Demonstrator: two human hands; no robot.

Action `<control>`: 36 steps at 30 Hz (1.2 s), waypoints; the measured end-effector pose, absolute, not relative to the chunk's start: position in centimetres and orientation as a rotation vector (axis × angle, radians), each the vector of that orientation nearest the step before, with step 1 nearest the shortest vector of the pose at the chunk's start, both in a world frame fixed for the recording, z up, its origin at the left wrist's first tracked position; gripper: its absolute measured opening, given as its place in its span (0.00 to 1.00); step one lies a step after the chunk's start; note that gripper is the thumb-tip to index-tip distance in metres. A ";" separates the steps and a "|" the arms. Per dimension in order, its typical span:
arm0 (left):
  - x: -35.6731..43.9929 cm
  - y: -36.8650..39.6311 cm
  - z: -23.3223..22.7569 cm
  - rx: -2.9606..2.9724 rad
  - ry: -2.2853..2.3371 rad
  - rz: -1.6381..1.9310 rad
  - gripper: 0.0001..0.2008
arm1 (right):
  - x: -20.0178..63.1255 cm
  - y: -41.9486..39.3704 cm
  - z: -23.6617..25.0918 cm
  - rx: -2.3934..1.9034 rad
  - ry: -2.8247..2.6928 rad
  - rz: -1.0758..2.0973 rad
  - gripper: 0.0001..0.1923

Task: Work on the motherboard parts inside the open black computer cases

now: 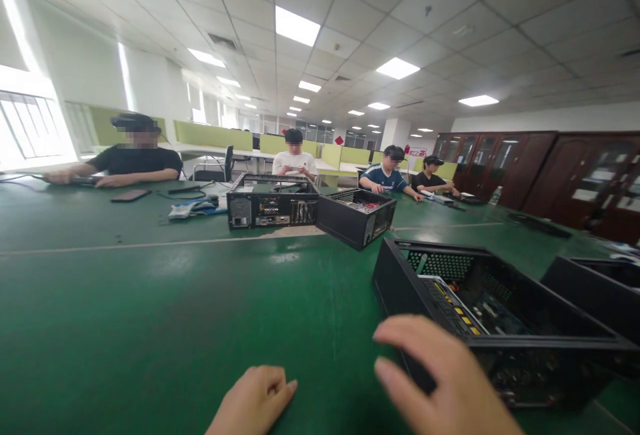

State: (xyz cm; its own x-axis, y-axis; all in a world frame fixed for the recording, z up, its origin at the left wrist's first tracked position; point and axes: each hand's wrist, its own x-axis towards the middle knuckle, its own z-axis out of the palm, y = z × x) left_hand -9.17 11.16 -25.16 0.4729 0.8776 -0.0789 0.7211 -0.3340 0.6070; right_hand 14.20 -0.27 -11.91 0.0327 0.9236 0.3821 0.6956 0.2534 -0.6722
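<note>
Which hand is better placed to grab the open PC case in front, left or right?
Right, probably. The right hand is open and already overlaps the near corner of the open PC case; the left hand, loosely curled, sits apart over the green table.

An open-plan office doubling as a computer assembly room: rows of recessed ceiling light panels run over a grid of white tiles, with green desk partitions and dark wooden glass-fronted cabinets lining the walls. Four seated people work along a long green surface scattered with opened black computer cases, their circuit boards and drive bays exposed. Daylight enters through windows at the left.
</note>
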 end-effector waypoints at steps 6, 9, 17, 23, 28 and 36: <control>-10.8 10.6 -24.4 2.136 1.291 0.308 0.21 | 25.6 6.9 -7.6 -2.185 -1.339 0.360 0.35; -10.8 11.2 -23.5 2.120 1.265 0.356 0.21 | 27.1 8.0 -9.5 -2.288 -1.466 0.409 0.35; -9.9 13.3 -14.1 2.200 1.109 0.741 0.22 | 18.8 4.3 -9.5 -1.939 -1.637 0.518 0.33; -5.7 14.7 -4.0 2.487 1.152 1.182 0.19 | 7.8 5.7 -8.1 -1.533 -1.791 1.222 0.27; -1.5 15.8 -5.4 2.791 1.450 0.900 0.14 | 8.6 12.9 -10.1 -1.725 -2.456 0.564 0.12; -0.3 15.7 -13.1 2.907 1.200 -0.495 0.15 | 11.1 15.4 -16.1 -1.865 -3.163 0.572 0.16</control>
State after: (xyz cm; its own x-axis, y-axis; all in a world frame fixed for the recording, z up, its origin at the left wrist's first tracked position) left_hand -0.34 15.72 -13.14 0.6675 0.6947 -0.2680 0.6817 -0.7149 -0.1553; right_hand 11.05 15.39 -16.13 -0.3761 0.7021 -0.6046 0.8694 0.4931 0.0318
